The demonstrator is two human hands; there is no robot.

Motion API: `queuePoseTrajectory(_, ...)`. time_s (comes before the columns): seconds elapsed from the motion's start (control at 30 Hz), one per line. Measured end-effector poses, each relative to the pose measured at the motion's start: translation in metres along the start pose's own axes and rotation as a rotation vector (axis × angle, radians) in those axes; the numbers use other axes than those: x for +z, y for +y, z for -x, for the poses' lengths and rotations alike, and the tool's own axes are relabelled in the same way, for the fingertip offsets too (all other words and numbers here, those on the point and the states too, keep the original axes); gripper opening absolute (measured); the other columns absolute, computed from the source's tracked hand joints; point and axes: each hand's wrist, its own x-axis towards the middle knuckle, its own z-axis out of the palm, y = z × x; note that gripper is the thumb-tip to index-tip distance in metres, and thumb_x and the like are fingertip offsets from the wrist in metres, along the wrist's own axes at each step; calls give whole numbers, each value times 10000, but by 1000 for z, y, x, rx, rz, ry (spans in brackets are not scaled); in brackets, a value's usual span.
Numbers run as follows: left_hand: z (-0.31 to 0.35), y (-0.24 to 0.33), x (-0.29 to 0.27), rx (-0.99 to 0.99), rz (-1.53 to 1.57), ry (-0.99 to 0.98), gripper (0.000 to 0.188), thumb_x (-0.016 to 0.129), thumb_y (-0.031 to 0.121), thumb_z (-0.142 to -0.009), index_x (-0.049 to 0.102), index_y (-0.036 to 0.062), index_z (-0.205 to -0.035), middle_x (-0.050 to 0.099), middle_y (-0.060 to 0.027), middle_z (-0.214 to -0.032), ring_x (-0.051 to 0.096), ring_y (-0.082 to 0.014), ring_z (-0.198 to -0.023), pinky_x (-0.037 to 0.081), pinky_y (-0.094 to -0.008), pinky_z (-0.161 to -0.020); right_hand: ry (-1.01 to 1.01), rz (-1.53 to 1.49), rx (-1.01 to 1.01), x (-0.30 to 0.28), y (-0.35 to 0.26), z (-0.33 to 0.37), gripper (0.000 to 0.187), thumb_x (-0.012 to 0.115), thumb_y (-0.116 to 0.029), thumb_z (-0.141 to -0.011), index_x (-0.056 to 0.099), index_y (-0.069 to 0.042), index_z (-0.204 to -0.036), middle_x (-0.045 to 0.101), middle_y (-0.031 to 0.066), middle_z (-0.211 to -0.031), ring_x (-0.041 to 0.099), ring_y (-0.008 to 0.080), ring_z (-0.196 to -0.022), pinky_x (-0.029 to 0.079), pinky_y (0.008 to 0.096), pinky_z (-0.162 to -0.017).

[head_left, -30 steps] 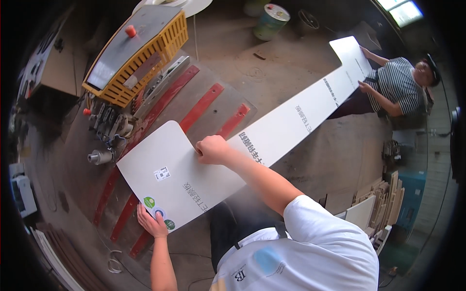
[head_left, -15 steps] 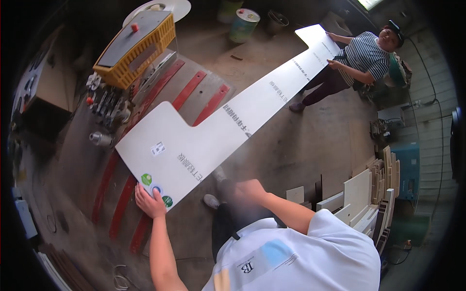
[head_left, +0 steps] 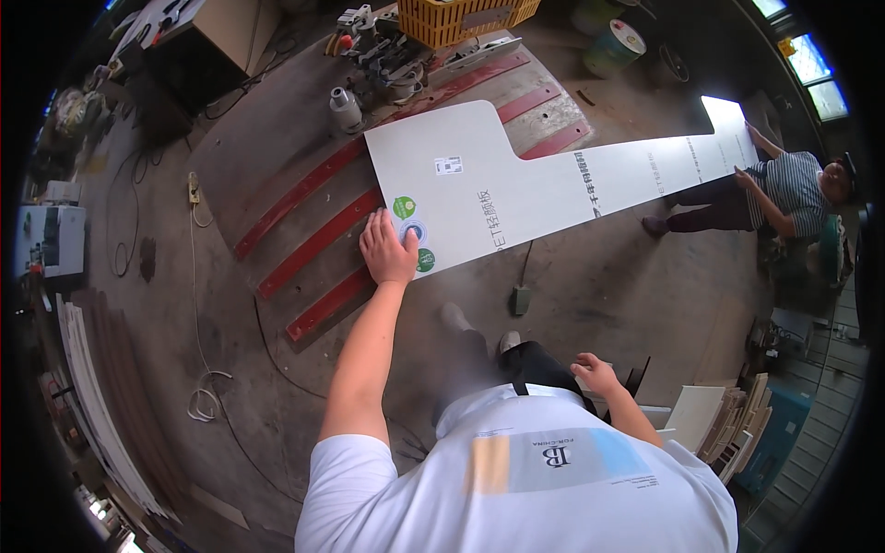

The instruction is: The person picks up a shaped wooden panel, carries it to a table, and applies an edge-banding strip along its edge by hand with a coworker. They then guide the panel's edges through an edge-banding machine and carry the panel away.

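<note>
A long white board (head_left: 544,180) with a wide notch in its far side stretches from near me toward the far right. Its near end lies over a low grey platform (head_left: 267,166) with red strips. My left hand (head_left: 389,247) rests on the board's left end beside round green and blue stickers, fingers stretched along the edge and thumb apart on the top face. My right hand (head_left: 597,374) is off the board, beside my hip, with its fingers loosely apart and nothing in them. At the far end, a person (head_left: 788,198) in a striped shirt has both hands on the board.
A yellow crate (head_left: 466,20) and a metal motor-like part (head_left: 346,109) are on the platform. Drums (head_left: 616,48) stand behind. Wood offcuts (head_left: 724,419) lean at the right. A pale cable (head_left: 195,276) and dark cables run over the floor at the left.
My view has turned, so the board now lies more level across it. My right hand has moved from before my waist out to the right. My left hand stays at the board's end.
</note>
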Motion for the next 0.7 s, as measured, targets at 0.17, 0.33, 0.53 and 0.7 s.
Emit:
queuePoseTrajectory(0.17,2,2,-3,-7,16,-5,683,608,425,-969,471,49,-1523,530,-155,-1560,450,-327,-1494,321,-526,-1232,-84,66,135,11,30,34,724,655,-519,-1031,543,-6,-1530,649,193,-1469,599,316,-1383,443,386,-1176)
queuePoseTrajectory(0.33,8,-2,5,-16,18,-29,685,613,424,-971,470,52,-1528,528,-148,-1565,447,-325,-1495,323,-522,-1237,-151,-222,212,7,12,55,757,711,-422,-1024,472,50,-1566,585,248,-1513,571,307,-1393,465,377,-1143)
queuePoseTrajectory(0.53,-1,-3,3,0,-6,9,678,614,423,-973,475,54,-1525,530,-136,-1566,456,-322,-1486,330,-521,-1230,-196,145,137,-1,14,28,703,660,-563,-992,644,-30,-1451,685,208,-1412,642,330,-1322,469,391,-1147)
queuePoseTrajectory(0.7,-4,3,2,7,0,14,664,609,423,-973,485,54,-1510,536,-133,-1558,468,-320,-1474,333,-523,-1224,-297,273,166,-10,3,4,658,662,-586,-958,700,-93,-1393,715,189,-1365,652,346,-1301,477,402,-1129)
